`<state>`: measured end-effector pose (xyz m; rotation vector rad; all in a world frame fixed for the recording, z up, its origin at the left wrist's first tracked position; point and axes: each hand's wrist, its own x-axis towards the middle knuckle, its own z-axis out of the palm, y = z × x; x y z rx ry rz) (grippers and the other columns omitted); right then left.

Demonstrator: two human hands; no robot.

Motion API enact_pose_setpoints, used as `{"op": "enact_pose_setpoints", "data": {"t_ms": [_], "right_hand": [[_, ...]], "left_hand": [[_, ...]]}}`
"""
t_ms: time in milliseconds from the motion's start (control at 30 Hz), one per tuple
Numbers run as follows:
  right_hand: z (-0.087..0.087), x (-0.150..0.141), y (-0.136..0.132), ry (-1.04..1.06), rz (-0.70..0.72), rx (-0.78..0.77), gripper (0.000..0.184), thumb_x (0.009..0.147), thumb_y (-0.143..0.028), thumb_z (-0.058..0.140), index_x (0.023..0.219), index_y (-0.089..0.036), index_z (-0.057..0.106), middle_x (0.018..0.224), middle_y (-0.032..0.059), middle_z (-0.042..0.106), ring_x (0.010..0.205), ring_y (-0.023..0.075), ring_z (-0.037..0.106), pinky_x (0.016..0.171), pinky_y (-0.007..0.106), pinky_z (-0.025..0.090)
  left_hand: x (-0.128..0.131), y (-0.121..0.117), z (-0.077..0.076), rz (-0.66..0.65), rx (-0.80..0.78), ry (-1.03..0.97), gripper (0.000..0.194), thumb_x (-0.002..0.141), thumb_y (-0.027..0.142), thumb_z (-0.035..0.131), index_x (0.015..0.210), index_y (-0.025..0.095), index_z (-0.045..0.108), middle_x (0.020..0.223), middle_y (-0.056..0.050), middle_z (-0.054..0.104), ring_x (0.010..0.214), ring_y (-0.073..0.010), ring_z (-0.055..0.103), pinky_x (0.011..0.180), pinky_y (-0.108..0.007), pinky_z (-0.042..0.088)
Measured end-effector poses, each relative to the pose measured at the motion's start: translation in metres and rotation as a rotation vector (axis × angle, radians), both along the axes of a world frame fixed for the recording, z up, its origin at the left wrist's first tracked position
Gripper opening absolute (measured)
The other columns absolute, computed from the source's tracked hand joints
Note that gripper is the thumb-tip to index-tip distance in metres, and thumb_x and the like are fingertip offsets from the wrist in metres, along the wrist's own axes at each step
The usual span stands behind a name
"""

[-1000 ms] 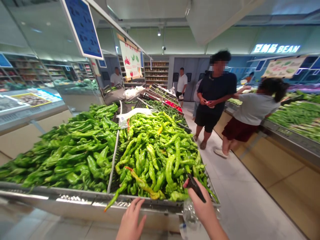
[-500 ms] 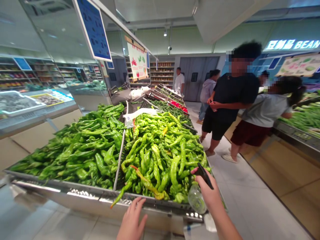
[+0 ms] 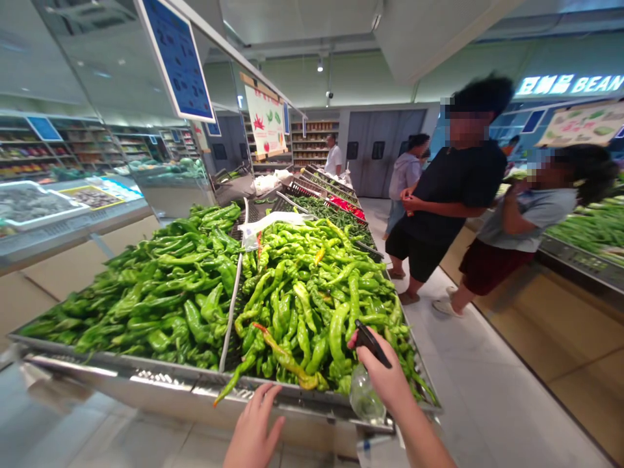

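My right hand [image 3: 381, 370] grips a clear spray bottle [image 3: 364, 396] by its black trigger head, its nozzle over the near right part of the light green peppers [image 3: 312, 312]. The bottle's round transparent body hangs below my fingers, by the tray's front edge. My left hand [image 3: 257, 426] is open, fingers spread, close to the metal front rim [image 3: 195, 380] of the display; whether the fingertips touch it I cannot tell. Darker green peppers [image 3: 160, 286] fill the left section beyond a pale divider [image 3: 234, 309]. One long pepper with a red tip [image 3: 224, 393] pokes over the front edge.
A white plastic bag [image 3: 273, 221] lies at the back of the light green peppers. Red peppers [image 3: 347, 208] and other produce continue behind. People stand in the aisle at right, including a person in dark clothes [image 3: 439, 188]. A blue price board [image 3: 178, 62] hangs above.
My right hand has moved left with the spray bottle, along the front of the peppers. My left hand has hardly moved. The people in the aisle have shifted slightly.
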<state>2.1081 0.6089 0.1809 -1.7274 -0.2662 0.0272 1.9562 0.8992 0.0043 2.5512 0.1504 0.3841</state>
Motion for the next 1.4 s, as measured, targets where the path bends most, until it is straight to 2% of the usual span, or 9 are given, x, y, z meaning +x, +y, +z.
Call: {"op": "enact_pose_setpoints", "data": {"t_ms": [100,233,400,733,833,1033,1133,1267,1400], "right_hand": [[-0.001,-0.007,0.009,-0.009,0.049,-0.031,0.022,0.08,-0.031,0.059,0.091,-0.021,0.075,0.09,0.0036,0.077,0.083,0.0247,0.068,0.075,0.031,0.05],[-0.006,-0.021,0.013,-0.026,0.084,-0.057,0.015,0.079,-0.028,0.057,0.079,-0.022,0.071,0.074,0.0007,0.071,0.071,0.0217,0.064,0.065,0.028,0.047],[-0.028,-0.04,0.005,-0.016,0.048,-0.048,0.019,0.081,-0.029,0.06,0.088,-0.022,0.076,0.083,0.0032,0.077,0.079,0.0251,0.07,0.076,0.031,0.053],[-0.087,-0.065,-0.059,0.085,-0.184,-0.096,0.03,0.08,-0.046,0.068,0.093,-0.023,0.082,0.097,0.0088,0.084,0.097,0.0325,0.078,0.089,0.035,0.06],[-0.095,-0.07,-0.078,0.088,-0.205,-0.109,0.031,0.081,-0.051,0.07,0.087,-0.023,0.082,0.089,0.0087,0.084,0.09,0.032,0.079,0.082,0.033,0.062],[-0.11,-0.079,-0.107,0.083,-0.307,-0.163,0.028,0.079,-0.047,0.07,0.089,-0.023,0.081,0.094,0.0074,0.084,0.095,0.031,0.079,0.084,0.029,0.061],[-0.119,-0.081,-0.116,0.091,-0.32,-0.185,0.027,0.079,-0.046,0.068,0.087,-0.022,0.079,0.09,0.0068,0.083,0.092,0.0298,0.078,0.079,0.027,0.06],[-0.128,-0.082,-0.125,0.109,-0.379,-0.218,0.034,0.078,-0.046,0.066,0.096,-0.022,0.081,0.097,0.0069,0.084,0.097,0.0297,0.079,0.085,0.028,0.06],[-0.137,-0.084,-0.131,0.107,-0.388,-0.239,0.031,0.08,-0.049,0.064,0.086,-0.023,0.079,0.088,0.0059,0.083,0.09,0.0289,0.079,0.08,0.028,0.059]], "left_hand": [[-0.001,0.001,-0.001,0.003,0.005,-0.004,0.048,0.092,0.03,0.059,0.139,0.033,0.065,0.144,-0.009,0.068,0.133,-0.0277,0.067,0.112,-0.05,0.058],[-0.003,0.001,-0.005,0.013,0.021,-0.018,0.048,0.091,0.03,0.06,0.138,0.032,0.066,0.142,-0.01,0.07,0.131,-0.0277,0.068,0.11,-0.049,0.06],[-0.003,-0.001,-0.013,0.022,0.037,-0.014,0.049,0.089,0.029,0.059,0.137,0.031,0.067,0.142,-0.01,0.07,0.129,-0.0276,0.069,0.108,-0.048,0.061],[0.007,-0.002,-0.018,0.026,0.037,0.008,0.047,0.092,0.029,0.055,0.138,0.031,0.065,0.144,-0.009,0.068,0.134,-0.0285,0.066,0.111,-0.051,0.058],[0.011,-0.004,-0.018,0.016,0.048,0.009,0.047,0.094,0.032,0.055,0.139,0.032,0.064,0.144,-0.009,0.068,0.135,-0.0288,0.066,0.11,-0.051,0.059],[0.017,-0.006,-0.022,-0.003,0.076,-0.017,0.046,0.094,0.033,0.055,0.14,0.03,0.062,0.143,-0.01,0.067,0.133,-0.0282,0.067,0.11,-0.05,0.059],[0.018,-0.007,-0.024,-0.016,0.073,-0.012,0.045,0.096,0.034,0.054,0.14,0.03,0.062,0.143,-0.009,0.067,0.134,-0.0278,0.066,0.111,-0.05,0.058],[0.019,-0.008,-0.024,-0.023,0.064,-0.001,0.044,0.096,0.035,0.053,0.14,0.031,0.061,0.144,-0.009,0.066,0.135,-0.0279,0.065,0.113,-0.052,0.057],[0.019,-0.009,-0.021,-0.026,0.06,0.002,0.045,0.096,0.034,0.054,0.14,0.031,0.061,0.143,-0.008,0.067,0.135,-0.0284,0.065,0.113,-0.052,0.057]]}}
